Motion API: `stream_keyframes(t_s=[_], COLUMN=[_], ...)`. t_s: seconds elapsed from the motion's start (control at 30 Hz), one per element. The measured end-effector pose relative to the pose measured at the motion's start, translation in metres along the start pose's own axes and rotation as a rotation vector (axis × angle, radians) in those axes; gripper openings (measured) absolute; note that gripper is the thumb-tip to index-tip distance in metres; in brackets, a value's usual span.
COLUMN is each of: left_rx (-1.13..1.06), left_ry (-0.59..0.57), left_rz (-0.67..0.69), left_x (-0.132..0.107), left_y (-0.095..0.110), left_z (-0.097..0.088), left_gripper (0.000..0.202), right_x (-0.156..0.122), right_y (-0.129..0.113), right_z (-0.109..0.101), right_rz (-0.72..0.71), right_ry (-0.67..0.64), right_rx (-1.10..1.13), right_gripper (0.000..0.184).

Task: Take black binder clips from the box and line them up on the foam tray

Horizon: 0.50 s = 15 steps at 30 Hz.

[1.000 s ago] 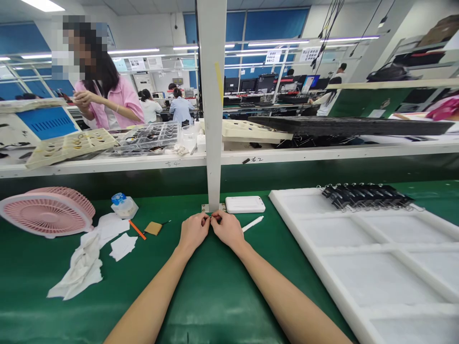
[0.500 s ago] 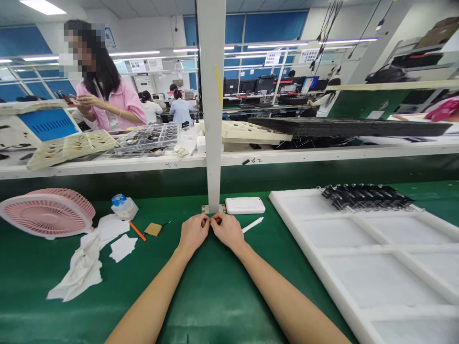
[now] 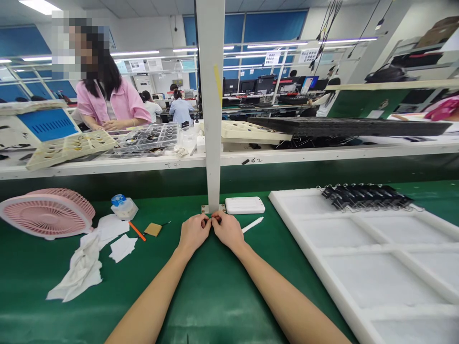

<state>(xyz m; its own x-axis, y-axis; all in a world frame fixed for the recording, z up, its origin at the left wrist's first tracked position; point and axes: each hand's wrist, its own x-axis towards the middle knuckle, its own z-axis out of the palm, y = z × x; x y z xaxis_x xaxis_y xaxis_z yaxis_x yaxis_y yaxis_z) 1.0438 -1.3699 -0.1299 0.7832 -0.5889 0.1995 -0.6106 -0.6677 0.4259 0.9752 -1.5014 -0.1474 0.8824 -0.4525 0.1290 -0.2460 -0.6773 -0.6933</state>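
My left hand and my right hand meet at the foot of the white post, fingers pinched closed and thumbs toward each other. Whatever lies between the fingertips is too small or too hidden to make out. Just behind my right hand is a white rectangular case, flat on the green mat. A slim white pen-like stick lies beside that hand. Left of my left hand are a tan square pad and an orange stick.
A pink fan, a blue-capped bottle and crumpled white cloth lie at left. On the right, a white divided tray carries a row of black binder clips. Across the shelf stands a person in pink.
My hands stay almost in place, with only a slight shift of the fingers. Across the shelf, the person in pink has lowered their hands to the bench.
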Motion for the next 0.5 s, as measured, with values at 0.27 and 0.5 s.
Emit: stream_keyframes(t_s=[0.27,0.5], left_rx=[0.005,-0.007], left_ry=[0.015,0.018], left_rz=[0.005,0.012], left_x=[-0.0005,-0.0004], left_y=[-0.0007,-0.0002], left_z=[0.0021,0.0013], left_gripper=[0.019,0.020], right_x=[-0.0001,-0.0005], right_y=[-0.0003,-0.0002], right_z=[-0.0008,0.0001], right_rz=[-0.003,-0.006], right_ry=[-0.007,-0.001], right_rx=[0.023,0.007], right_gripper=[0.008,0.015])
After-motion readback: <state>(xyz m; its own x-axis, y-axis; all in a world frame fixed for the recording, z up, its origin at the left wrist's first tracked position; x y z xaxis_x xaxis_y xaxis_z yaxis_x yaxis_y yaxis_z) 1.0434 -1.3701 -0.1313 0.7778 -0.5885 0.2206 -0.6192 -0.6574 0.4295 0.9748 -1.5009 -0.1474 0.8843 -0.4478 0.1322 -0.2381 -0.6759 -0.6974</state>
